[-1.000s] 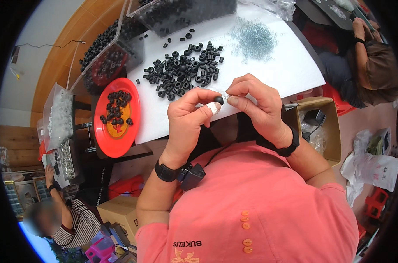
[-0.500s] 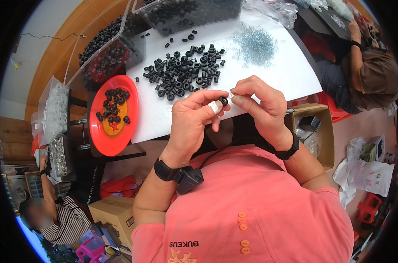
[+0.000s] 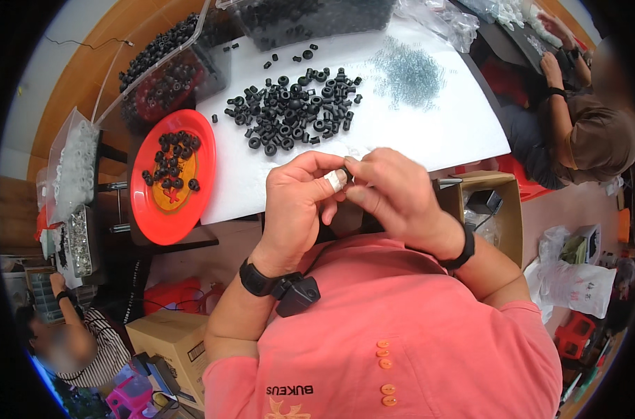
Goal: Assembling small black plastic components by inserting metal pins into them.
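My left hand (image 3: 296, 202), with white tape on the thumb, pinches a small black round plastic part (image 3: 348, 173) between thumb and index finger. My right hand (image 3: 401, 202) meets it from the right, its curled fingertips at the part and covering most of it. Whatever the right fingers grip is hidden. Both hands are over the table's near edge. Just beyond them lies a pile of black plastic parts (image 3: 296, 108), some ring-shaped, some spool-shaped. Farther right on the white tabletop (image 3: 464, 136) are many tiny silvery pieces (image 3: 408, 73), like small springs.
Left of the pile, a red plate (image 3: 144, 202) holds several black parts. Clear bins of black parts (image 3: 167, 87) stand behind it. An open cardboard box (image 3: 511, 220) is by my right forearm. Co-workers sit at far right (image 3: 590, 133) and lower left (image 3: 101, 342).
My right hand has moved in and curled around the black part, hiding most of it. The tiny pale piece visible between my fingertips is now covered. My left hand keeps its pinch.
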A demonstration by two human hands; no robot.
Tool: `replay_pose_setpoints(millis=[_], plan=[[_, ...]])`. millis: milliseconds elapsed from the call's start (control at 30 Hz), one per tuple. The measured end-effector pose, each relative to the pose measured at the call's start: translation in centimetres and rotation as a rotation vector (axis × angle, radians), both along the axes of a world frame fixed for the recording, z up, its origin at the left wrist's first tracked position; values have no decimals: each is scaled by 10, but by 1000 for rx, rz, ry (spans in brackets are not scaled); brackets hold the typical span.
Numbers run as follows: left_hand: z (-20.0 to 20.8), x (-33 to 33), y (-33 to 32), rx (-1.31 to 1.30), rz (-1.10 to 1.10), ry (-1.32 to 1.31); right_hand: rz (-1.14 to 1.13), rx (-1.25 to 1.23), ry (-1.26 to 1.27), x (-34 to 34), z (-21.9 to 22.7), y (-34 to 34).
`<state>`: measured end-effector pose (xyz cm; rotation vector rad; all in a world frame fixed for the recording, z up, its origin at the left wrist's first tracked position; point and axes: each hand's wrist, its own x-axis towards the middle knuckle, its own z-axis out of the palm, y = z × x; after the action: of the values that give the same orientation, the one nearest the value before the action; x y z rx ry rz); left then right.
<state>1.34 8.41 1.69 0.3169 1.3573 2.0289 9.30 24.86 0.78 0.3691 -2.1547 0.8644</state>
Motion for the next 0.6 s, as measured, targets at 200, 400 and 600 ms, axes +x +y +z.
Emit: replay_pose_setpoints(millis=[200,400,600], plan=[[-14,-16,-6,6,3,63,-267,324,-180,-47,8,35],[-12,-9,-6,-8,31,100,-319,599,-306,-67,3,36],[-17,-14,-12,16,-50,153,-305,626,-249,-49,17,39]])
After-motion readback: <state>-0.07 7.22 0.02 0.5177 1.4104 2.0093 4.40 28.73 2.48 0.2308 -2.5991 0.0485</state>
